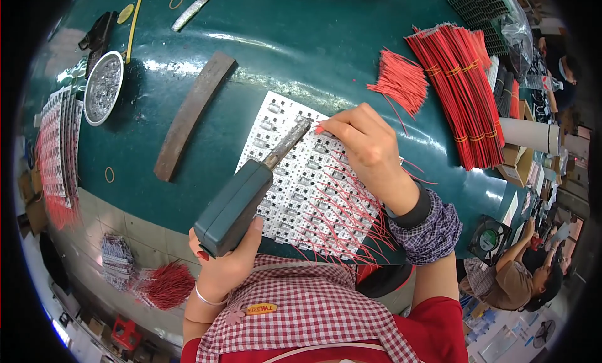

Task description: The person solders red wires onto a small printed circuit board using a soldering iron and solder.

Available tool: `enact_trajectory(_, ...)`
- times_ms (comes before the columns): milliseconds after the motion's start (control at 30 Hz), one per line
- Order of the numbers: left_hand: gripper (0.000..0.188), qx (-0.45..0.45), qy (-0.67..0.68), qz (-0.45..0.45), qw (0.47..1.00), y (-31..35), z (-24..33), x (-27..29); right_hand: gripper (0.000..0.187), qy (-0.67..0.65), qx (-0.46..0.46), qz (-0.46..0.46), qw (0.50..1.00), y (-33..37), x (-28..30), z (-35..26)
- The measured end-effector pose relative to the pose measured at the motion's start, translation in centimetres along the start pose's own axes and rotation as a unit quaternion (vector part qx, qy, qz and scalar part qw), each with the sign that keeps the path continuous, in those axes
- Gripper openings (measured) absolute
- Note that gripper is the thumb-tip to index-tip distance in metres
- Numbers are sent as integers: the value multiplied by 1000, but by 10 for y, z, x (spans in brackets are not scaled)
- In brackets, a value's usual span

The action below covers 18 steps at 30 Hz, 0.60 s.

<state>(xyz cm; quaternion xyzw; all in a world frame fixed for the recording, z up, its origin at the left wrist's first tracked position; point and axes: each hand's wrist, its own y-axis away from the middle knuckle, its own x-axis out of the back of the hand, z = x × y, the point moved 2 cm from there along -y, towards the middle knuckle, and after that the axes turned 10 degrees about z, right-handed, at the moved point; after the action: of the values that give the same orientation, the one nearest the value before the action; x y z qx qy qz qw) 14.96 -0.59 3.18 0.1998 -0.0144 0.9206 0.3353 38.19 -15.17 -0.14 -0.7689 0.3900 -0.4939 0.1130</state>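
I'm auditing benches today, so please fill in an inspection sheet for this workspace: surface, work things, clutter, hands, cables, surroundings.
Surface: glossy green tabletop, with light reflections.
Job's things: white circuit-board sheet, red wires across its lower right; dark green tool, its metal tip over the sheet.
Clutter: brown bar, white bowl, tied red wire bundles.
Hands: left hand grips the tool's body; right hand is at the sheet beside the tip, whether holding a wire is unclear.
Cables: nothing seen.
Surroundings: black fan and people at right, red stool lower left.
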Motion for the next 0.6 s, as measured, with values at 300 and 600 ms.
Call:
enact_trajectory(300,16,-114,-15,-4,993,-6,3,-6,22,8,12,-1,1000,-3,-1,-1)
enact_trajectory(600,14,-104,-22,-28,994,-13,13,-9,27,11,6,-11,1000,-4,0,-3)
